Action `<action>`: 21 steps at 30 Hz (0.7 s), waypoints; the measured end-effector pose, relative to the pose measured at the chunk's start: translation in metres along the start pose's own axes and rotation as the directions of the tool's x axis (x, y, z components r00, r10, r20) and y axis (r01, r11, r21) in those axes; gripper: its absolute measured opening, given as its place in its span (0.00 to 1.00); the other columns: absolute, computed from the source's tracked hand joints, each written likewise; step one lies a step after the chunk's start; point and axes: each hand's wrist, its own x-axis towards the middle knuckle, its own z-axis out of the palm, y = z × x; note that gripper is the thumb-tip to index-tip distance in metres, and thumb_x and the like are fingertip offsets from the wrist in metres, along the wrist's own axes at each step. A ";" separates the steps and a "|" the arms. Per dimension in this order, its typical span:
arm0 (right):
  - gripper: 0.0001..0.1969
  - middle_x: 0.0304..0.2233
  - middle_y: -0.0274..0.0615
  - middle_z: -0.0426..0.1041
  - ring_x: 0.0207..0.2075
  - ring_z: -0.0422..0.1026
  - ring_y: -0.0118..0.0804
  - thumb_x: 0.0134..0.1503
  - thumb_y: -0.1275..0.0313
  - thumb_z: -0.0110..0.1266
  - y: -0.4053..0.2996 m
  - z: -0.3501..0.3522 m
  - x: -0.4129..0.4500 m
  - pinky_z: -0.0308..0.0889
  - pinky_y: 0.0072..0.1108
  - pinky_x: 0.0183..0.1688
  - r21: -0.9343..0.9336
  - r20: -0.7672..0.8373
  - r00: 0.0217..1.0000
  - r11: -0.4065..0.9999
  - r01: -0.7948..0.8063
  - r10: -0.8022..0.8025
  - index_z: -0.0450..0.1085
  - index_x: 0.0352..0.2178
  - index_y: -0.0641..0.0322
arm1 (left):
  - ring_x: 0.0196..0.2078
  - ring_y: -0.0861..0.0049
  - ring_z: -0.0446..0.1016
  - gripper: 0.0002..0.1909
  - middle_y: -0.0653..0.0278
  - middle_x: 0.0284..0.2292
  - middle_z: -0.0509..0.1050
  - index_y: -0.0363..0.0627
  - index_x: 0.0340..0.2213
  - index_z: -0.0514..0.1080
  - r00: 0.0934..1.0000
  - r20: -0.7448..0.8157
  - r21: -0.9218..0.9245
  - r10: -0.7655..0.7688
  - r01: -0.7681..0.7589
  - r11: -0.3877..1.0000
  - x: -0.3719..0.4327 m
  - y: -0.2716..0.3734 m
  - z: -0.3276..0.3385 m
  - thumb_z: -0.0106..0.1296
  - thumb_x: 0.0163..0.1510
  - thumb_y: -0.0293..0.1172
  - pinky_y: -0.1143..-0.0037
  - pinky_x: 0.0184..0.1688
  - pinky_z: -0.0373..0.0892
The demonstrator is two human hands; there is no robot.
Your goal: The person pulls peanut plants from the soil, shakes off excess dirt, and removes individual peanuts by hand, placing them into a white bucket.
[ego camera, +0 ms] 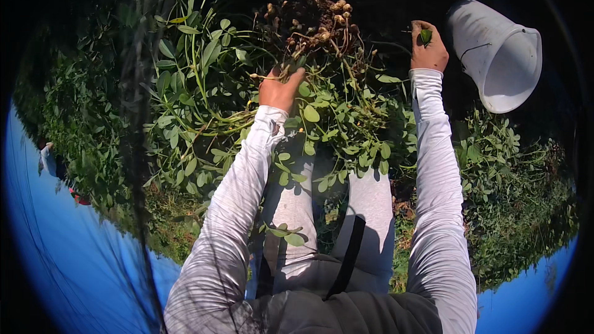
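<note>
My left hand (pixel 280 87) is closed around the stems of an uprooted peanut plant (pixel 345 111), just below its roots. Peanut pods (pixel 341 7) and soil cling to the roots, which point away from me, while the leafy tops hang towards my legs. Out to the right, my right hand (pixel 428 48) has its fingers curled together with a green leaf (pixel 424 37) in them; a thin stem runs close beside it. Just right of that hand, a white plastic bucket (pixel 494 53) lies tilted, its mouth towards the lower right.
Dense peanut foliage (pixel 181 83) spreads on the left, and more green plants (pixel 492 157) grow below the bucket. Dark blurred strands (pixel 139 171) cross the view at left. Another person (pixel 48 157) is partly visible at the far left edge. Deep shade covers the ground at the top.
</note>
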 end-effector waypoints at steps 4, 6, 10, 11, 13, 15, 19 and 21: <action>0.12 0.28 0.41 0.72 0.30 0.71 0.34 0.47 0.68 0.52 -0.002 -0.102 0.018 0.64 0.19 0.34 0.030 -0.344 0.939 0.999 0.014 -0.003 0.68 0.33 0.62 | 0.31 0.82 0.72 0.23 0.62 0.30 0.74 0.37 0.41 0.64 0.990 0.060 0.037 0.129 -0.132 0.991 -0.072 0.026 -0.018 0.54 0.43 0.36 0.82 0.34 0.66; 0.25 0.39 0.48 0.66 0.38 0.68 0.40 0.45 0.61 0.54 0.006 -0.138 0.034 0.62 0.23 0.41 -0.151 -0.343 0.937 0.980 -0.128 0.070 0.61 0.43 0.62 | 0.30 0.82 0.72 0.22 0.62 0.30 0.74 0.37 0.39 0.65 0.978 0.077 0.054 0.196 -0.201 0.978 -0.093 0.042 -0.028 0.54 0.43 0.36 0.82 0.33 0.66; 0.49 0.55 0.54 0.43 0.54 0.51 0.48 0.35 0.46 0.56 0.013 -0.158 0.032 0.49 0.33 0.53 -0.418 -0.132 0.982 0.891 -0.177 0.133 0.44 0.54 0.56 | 0.29 0.83 0.72 0.20 0.64 0.29 0.74 0.38 0.37 0.66 0.981 0.106 0.063 0.161 -0.168 0.984 -0.129 0.074 -0.047 0.55 0.43 0.35 0.83 0.33 0.66; 0.44 0.52 0.50 0.51 0.54 0.52 0.46 0.37 0.45 0.54 0.007 -0.156 0.018 0.46 0.36 0.53 -0.392 -0.001 1.000 0.920 0.012 -0.013 0.49 0.52 0.54 | 0.29 0.84 0.71 0.20 0.64 0.29 0.74 0.37 0.37 0.66 0.981 0.127 0.037 0.148 -0.154 0.987 -0.139 0.082 -0.051 0.55 0.43 0.34 0.83 0.32 0.66; 0.39 0.49 0.52 0.57 0.53 0.54 0.47 0.41 0.44 0.49 -0.015 -0.144 -0.026 0.47 0.35 0.53 -0.206 0.471 0.880 0.978 0.046 0.058 0.54 0.50 0.54 | 0.28 0.85 0.71 0.21 0.64 0.28 0.74 0.35 0.38 0.66 0.975 0.139 0.030 0.172 -0.177 0.984 -0.163 0.098 -0.060 0.55 0.43 0.34 0.83 0.32 0.65; 0.39 0.52 0.53 0.53 0.54 0.53 0.45 0.47 0.48 0.45 -0.057 -0.125 -0.082 0.49 0.25 0.53 0.253 0.724 0.687 0.951 -0.176 -0.066 0.47 0.53 0.63 | 0.30 0.80 0.73 0.22 0.59 0.30 0.74 0.35 0.39 0.66 0.960 0.145 0.122 0.242 -0.260 0.958 -0.192 0.113 -0.073 0.55 0.42 0.34 0.82 0.33 0.66; 0.27 0.44 0.39 0.63 0.44 0.62 0.30 0.49 0.66 0.51 -0.142 -0.139 -0.143 0.58 0.20 0.46 0.627 0.762 0.600 0.508 -0.590 -0.244 0.53 0.48 0.65 | 0.31 0.71 0.74 0.23 0.55 0.29 0.74 0.39 0.39 0.66 0.879 0.215 0.348 0.426 -0.477 0.807 -0.262 0.147 -0.109 0.57 0.39 0.32 0.79 0.33 0.69; 0.22 0.39 0.36 0.68 0.39 0.66 0.27 0.47 0.69 0.54 -0.174 -0.172 -0.147 0.62 0.20 0.42 0.664 0.736 0.592 0.520 -0.538 -0.328 0.60 0.43 0.65 | 0.31 0.71 0.74 0.23 0.55 0.29 0.74 0.37 0.39 0.67 0.861 0.241 0.333 0.448 -0.507 0.795 -0.295 0.165 -0.124 0.57 0.38 0.31 0.78 0.32 0.69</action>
